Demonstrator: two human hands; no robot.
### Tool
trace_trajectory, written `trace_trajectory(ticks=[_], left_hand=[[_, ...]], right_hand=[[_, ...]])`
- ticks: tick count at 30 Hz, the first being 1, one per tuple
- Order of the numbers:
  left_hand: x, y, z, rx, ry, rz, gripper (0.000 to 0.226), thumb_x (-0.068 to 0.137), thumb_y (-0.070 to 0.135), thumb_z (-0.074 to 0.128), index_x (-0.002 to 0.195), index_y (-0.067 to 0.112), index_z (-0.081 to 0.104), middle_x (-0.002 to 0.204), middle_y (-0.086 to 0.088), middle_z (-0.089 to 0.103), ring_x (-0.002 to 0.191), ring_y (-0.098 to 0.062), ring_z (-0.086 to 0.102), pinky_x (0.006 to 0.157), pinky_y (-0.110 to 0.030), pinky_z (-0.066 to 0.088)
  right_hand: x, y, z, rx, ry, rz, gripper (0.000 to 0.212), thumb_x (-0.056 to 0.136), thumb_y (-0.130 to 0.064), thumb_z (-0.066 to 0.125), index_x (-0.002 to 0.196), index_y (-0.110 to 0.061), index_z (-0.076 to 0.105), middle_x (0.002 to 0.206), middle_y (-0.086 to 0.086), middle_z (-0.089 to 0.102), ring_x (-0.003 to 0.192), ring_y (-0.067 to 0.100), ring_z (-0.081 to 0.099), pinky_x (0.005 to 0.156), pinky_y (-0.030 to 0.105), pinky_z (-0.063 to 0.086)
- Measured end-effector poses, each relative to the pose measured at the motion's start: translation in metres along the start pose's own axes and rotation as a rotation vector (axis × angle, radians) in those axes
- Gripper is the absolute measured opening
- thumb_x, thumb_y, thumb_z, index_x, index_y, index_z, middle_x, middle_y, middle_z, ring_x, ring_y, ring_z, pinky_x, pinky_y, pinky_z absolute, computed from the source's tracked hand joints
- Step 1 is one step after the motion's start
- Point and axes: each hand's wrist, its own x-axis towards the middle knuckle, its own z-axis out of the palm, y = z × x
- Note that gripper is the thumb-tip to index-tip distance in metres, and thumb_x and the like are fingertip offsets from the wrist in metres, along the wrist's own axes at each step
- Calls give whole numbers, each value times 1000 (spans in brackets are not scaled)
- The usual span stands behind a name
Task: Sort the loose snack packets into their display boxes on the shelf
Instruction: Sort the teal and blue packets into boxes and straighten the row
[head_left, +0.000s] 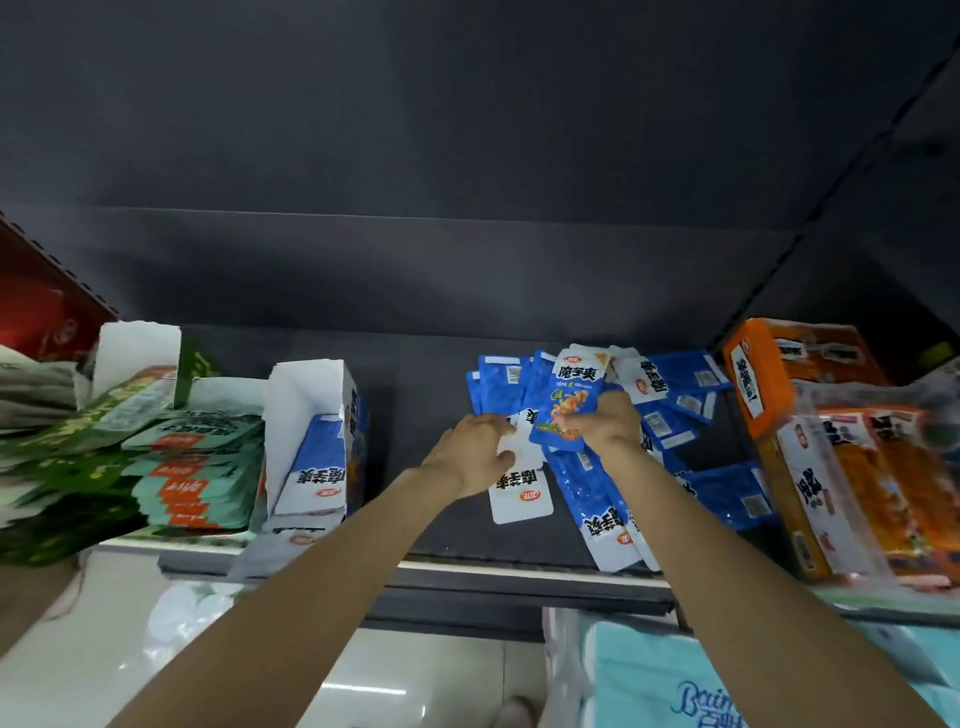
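Right hand (609, 423): grips an upright blue packet (570, 400). Left hand (478, 452): curled on the pile of blue packets (597, 457). Open blue box (317, 441): nine o'clock, well apart.

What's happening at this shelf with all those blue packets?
A person is tidying snack packets on a dark shelf. The right hand holds up one blue packet while the left hand grips another in the loose blue pile. The open blue-and-white display box to the left has a few packets inside.
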Motion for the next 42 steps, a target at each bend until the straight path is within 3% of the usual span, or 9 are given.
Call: trace_trajectory(ticks=[3, 8, 13, 19, 23, 28, 33, 37, 42], left_hand=[[-9, 2, -16, -254, 205, 51, 47, 95, 18, 50, 140, 13, 38, 140, -6, 45, 125, -21, 45, 101, -29, 37], [-52, -9, -67, -704, 625, 108, 52, 86, 17, 67, 131, 19, 39, 105, 4, 64, 85, -6, 62, 74, -19, 51], [-109, -48, -107, -594, 815, 181, 27, 87, 12, 65, 99, 28, 47, 85, 12, 63, 71, -11, 60, 63, -26, 49], [-163, -109, -133, -505, 786, 227, 20, 87, 10, 64, 96, 20, 49, 87, 12, 62, 76, -7, 61, 66, -30, 51], [-178, -137, -132, -370, 715, 232, 16, 89, 16, 62, 95, 21, 48, 86, 11, 61, 76, 1, 59, 61, -18, 45], [-174, -152, -113, 395, 724, 399, 7, 83, 12, 65, 87, 17, 62, 72, 1, 67, 77, -24, 62, 86, -35, 31], [-164, -134, -94, 889, 335, 340, 26, 87, 2, 48, 106, 15, 60, 95, -2, 64, 107, -25, 46, 97, -43, 25], [-149, -104, -86, 793, 330, 366, 26, 94, 14, 40, 116, 14, 55, 103, -3, 62, 108, -25, 45, 91, -38, 27], [-121, -56, -72, 220, 309, 337, 26, 94, 19, 44, 112, 13, 60, 110, -7, 63, 106, -26, 55, 90, -36, 41]], right_hand=[[-24, -6, -7, 305, -105, -103, 7, 75, -1, 74, 79, -5, 69, 82, 12, 70, 79, 27, 67, 77, 40, 56], [-81, -48, -2, 433, -342, -316, 19, 75, 6, 71, 93, 1, 66, 83, 6, 70, 67, 7, 67, 62, 16, 53], [-118, -92, 40, 299, -383, -477, 12, 81, -2, 70, 91, 4, 66, 81, 4, 70, 64, 1, 66, 63, 15, 51], [-156, -131, 98, 139, -293, -599, 17, 82, -10, 70, 91, 4, 69, 92, 12, 73, 82, 15, 69, 77, 32, 55], [-172, -135, 125, -28, -200, -621, 15, 84, -8, 68, 92, 4, 69, 91, 10, 70, 83, 16, 66, 63, 12, 46], [-176, -123, 136, -263, 0, -657, 19, 86, -4, 63, 103, -4, 70, 106, 11, 61, 95, 22, 59, 78, 20, 42], [-180, -103, 126, -162, -238, -524, 42, 86, 4, 58, 124, -14, 60, 119, 6, 64, 101, 17, 63, 92, 24, 48], [-171, -84, 111, 32, -283, -470, 41, 85, 6, 56, 120, -16, 61, 104, 7, 71, 93, 18, 68, 94, 36, 51], [-140, -52, 70, 24, -153, -379, 33, 87, 7, 55, 115, -9, 63, 104, 13, 68, 101, 25, 65, 94, 39, 49]])
